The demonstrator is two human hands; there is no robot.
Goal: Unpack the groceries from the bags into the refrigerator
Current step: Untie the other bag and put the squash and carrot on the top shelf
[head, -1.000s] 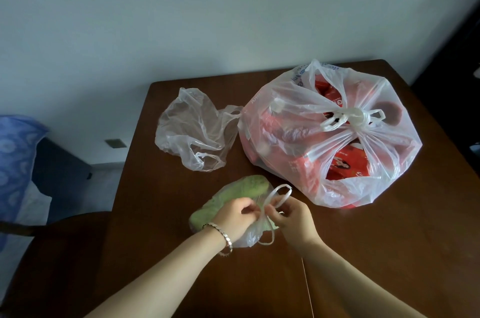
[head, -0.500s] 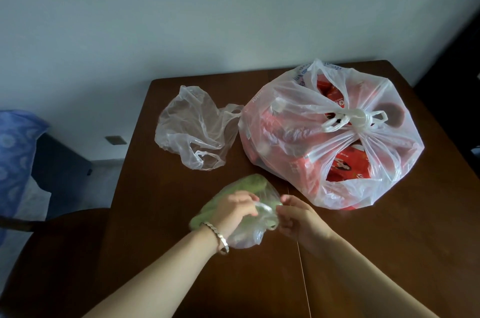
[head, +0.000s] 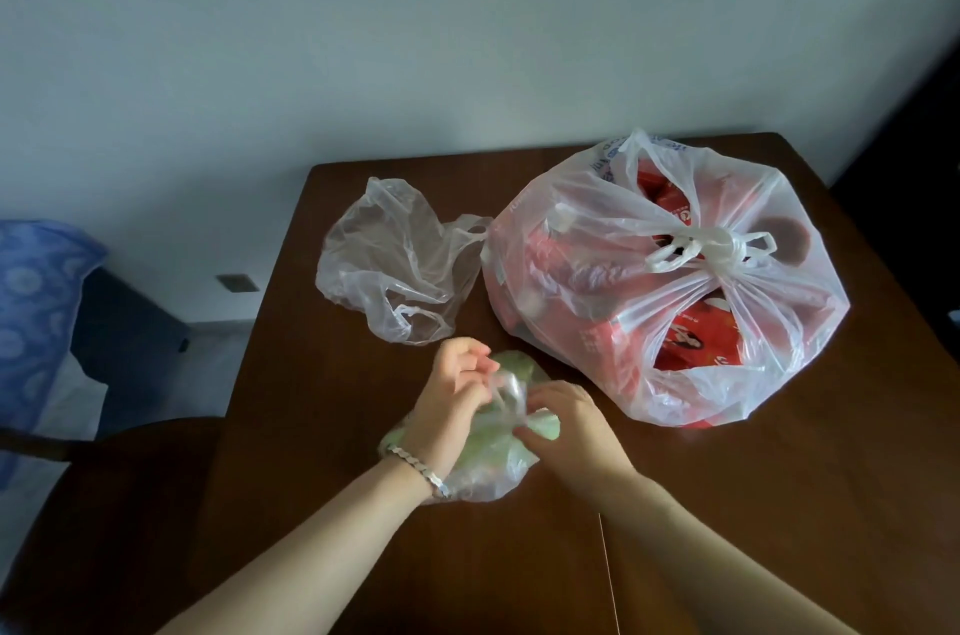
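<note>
The small clear plastic bag with pale green contents (head: 485, 465) lies on the dark brown wooden table (head: 779, 504) directly under your hands, its twisted neck between them. Your left hand (head: 452, 395) pinches that neck; your right hand (head: 569, 421) grips the plastic beside it. Beyond sit a large knotted white bag of red packets (head: 613, 239) and a crumpled empty clear bag (head: 389, 260).

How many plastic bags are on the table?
3: crumpled clear bag far left, large tied bag right, small green-filled bag nearest, held by left hand and right hand. More may sit inside.
</note>
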